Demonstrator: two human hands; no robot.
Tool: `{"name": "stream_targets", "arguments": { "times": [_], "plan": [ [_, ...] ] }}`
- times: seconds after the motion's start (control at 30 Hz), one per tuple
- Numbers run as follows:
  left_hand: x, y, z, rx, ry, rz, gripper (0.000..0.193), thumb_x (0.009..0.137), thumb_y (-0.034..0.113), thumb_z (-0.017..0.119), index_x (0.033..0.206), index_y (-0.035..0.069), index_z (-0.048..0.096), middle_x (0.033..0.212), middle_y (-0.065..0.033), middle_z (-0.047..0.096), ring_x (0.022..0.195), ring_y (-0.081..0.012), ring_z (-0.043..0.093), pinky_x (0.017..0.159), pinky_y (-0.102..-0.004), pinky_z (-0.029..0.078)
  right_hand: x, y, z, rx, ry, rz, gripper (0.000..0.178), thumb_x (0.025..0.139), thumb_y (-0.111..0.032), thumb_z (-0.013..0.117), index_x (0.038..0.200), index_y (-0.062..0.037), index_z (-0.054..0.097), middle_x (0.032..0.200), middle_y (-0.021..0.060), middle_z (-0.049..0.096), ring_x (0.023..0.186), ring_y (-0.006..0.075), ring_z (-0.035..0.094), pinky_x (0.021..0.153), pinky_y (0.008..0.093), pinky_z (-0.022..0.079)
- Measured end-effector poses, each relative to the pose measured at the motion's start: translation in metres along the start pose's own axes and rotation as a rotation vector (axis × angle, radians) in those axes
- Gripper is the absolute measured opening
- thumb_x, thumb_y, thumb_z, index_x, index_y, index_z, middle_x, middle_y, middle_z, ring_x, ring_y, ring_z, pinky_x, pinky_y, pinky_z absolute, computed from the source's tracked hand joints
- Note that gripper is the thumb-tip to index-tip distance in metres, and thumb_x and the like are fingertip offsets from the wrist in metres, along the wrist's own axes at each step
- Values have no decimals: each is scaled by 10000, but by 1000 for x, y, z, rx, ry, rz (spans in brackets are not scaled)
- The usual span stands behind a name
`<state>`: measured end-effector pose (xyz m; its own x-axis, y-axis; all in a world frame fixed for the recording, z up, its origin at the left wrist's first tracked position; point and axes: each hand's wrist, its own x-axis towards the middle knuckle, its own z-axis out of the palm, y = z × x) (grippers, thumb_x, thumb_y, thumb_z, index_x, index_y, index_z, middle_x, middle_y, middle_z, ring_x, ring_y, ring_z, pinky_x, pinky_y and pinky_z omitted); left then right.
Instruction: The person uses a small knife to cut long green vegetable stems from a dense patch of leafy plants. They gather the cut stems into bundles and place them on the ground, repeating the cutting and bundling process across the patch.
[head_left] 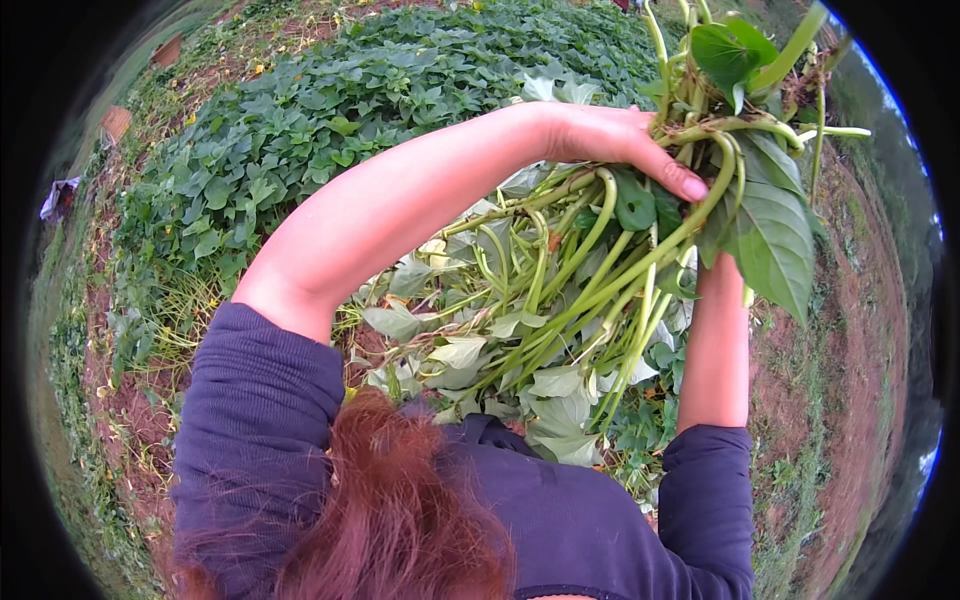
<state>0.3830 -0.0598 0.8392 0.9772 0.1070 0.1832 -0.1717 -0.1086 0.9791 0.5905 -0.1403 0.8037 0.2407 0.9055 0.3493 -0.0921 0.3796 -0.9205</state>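
A thick bunch of leafy green vines [590,290] hangs in front of my body, long stems trailing down and to the left with pale leaf undersides showing. My left hand [640,140] is closed round the stems near the bunch's upper end, thumb lying across them. My right forearm [715,350] rises to the same end of the bunch. Broad leaves [770,240] cover my right hand there, so its fingers are hidden. Above both hands, cut or loose stem ends and a few leaves [735,55] stick up.
A dense bed of low green leafy plants [330,120] spreads ahead and to the left. Bare reddish soil with sparse grass [830,380] runs along the right. Small brown pieces [116,124] and a pale purple item [60,198] lie at the far left.
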Motion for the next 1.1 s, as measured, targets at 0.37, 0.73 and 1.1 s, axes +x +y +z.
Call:
{"name": "stream_targets", "arguments": {
  "times": [0.37,0.73,1.1],
  "plan": [
    [48,7,-11,-234,195,275,353,704,198,790,962,-15,676,857,-105,688,764,-140,655,706,-257,533,69,-30,-24,-1329,-310,131,325,924,-232,521,1132,5,600,1047,105,647,981,182,608,852,291,490],
    [64,-9,-49,-164,767,180,187,771,145,702,817,-34,676,700,-94,663,532,-177,623,495,-302,509,10,-56,-54,-771,360,-132,317,916,-247,568,1082,13,639,1007,92,680,870,127,648,806,244,486],
    [19,32,-81,43,1064,341,171,774,123,704,800,-42,668,699,-99,655,539,-172,617,476,-288,491,-115,160,16,-185,16,465,408,833,-132,611,1203,27,547,1096,117,642,1033,157,577,954,298,404]
  ]
}}
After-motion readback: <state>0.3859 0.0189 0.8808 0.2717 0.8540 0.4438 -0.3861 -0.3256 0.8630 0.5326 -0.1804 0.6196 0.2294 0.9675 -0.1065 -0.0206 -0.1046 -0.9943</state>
